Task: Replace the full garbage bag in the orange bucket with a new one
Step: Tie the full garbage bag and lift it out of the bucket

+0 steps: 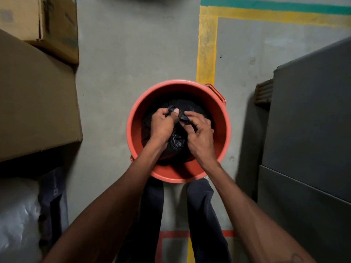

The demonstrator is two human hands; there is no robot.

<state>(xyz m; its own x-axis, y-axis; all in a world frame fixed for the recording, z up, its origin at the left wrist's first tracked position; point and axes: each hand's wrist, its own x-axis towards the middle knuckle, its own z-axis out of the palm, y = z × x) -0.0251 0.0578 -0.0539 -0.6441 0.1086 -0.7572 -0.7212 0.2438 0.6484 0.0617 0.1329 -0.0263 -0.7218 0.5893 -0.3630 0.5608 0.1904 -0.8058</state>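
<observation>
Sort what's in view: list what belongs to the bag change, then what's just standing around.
Part of the job:
orange bucket
black garbage bag, inside the bucket
left hand and right hand, both gripping the bag's top

Just standing around:
cardboard boxes
grey cabinet
clear plastic bundle

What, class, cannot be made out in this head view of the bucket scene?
- Garbage bag contents: opaque black plastic.
- Whether its neck is knotted: left hand and right hand cover it.
- Orange bucket floor: bag hides it.
- Any new bag: none in view.
- Cardboard boxes: cut off at left edge.
</observation>
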